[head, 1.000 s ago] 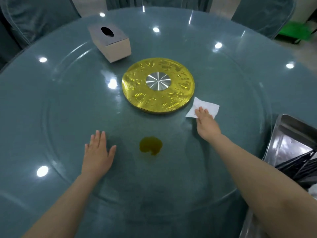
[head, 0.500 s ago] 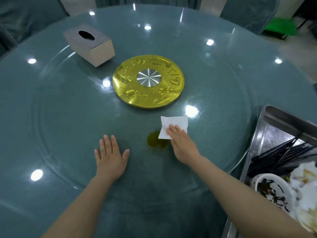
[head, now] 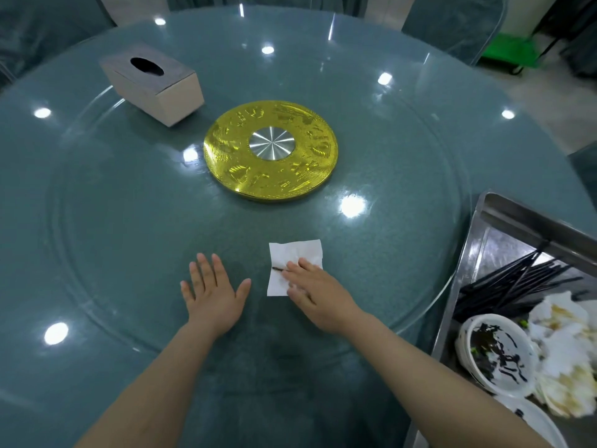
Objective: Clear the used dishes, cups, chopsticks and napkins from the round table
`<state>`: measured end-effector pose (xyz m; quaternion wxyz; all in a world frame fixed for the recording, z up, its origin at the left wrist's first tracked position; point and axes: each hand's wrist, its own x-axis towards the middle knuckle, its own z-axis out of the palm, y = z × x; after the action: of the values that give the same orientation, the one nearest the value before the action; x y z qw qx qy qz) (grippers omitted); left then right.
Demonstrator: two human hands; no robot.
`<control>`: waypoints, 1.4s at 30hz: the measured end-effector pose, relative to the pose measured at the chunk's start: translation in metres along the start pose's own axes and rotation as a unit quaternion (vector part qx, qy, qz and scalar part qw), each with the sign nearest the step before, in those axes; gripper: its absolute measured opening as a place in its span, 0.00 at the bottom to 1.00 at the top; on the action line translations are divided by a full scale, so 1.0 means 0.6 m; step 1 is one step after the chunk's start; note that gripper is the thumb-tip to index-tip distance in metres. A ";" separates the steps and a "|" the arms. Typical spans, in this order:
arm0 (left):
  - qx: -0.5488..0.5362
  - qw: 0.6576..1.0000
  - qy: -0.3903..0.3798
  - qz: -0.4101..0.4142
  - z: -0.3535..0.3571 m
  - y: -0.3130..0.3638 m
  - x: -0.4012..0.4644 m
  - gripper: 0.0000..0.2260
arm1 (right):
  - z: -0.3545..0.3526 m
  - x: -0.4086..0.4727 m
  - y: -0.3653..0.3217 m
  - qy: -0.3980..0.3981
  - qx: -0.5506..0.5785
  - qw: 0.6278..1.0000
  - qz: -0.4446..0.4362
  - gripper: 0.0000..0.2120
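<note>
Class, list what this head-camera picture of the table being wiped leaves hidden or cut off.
- Glass under the napkin: covered by it and the right hand, so any spill left there is unseen.
- Metal tray: cut by the right and bottom edges.
- Chopsticks: near ends hidden behind the used bowl and napkins.

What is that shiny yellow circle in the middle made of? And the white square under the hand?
The gold disc looks like polished metal, perhaps brass or gold-coloured plating: it gleams and bears embossed patterns, around a brushed silver hub. I cannot be sure it is metal. The white square looks like a soft paper napkin: thin, matte, slightly wrinkled, with a brown stain beside the right hand pressing it.
</note>
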<state>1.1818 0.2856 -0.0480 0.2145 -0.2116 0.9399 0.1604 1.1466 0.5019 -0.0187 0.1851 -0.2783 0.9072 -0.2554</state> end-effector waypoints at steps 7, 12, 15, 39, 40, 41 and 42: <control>0.008 1.000 0.001 0.008 -0.003 -0.008 0.003 0.38 | -0.013 0.025 -0.010 0.073 -0.019 0.996 0.036 0.25; 0.017 1.000 -0.001 0.010 -0.007 -0.015 0.006 0.38 | 0.009 0.050 -0.030 0.027 -0.119 0.991 0.053 0.30; 0.023 1.000 0.001 0.009 -0.010 -0.019 0.009 0.38 | 0.015 0.057 -0.040 0.034 -0.146 0.988 0.038 0.25; 0.017 1.000 0.005 0.021 -0.017 -0.036 0.015 0.39 | -0.086 0.136 0.014 0.231 0.029 0.954 0.187 0.21; 0.016 1.000 0.007 0.022 -0.017 -0.036 0.014 0.39 | -0.088 0.143 0.022 0.246 0.025 0.949 0.195 0.19; 0.017 1.000 0.010 0.023 -0.017 -0.035 0.013 0.39 | -0.087 0.149 0.028 0.255 0.022 0.945 0.202 0.16; 0.018 1.000 0.010 0.022 -0.017 -0.036 0.013 0.39 | -0.082 0.155 0.029 0.254 0.015 0.945 0.204 0.15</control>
<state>1.1819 0.2605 -0.0476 0.2052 -0.1881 0.9494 0.1456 1.0435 0.4763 -0.0073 0.0003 -0.0100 0.9576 -0.2878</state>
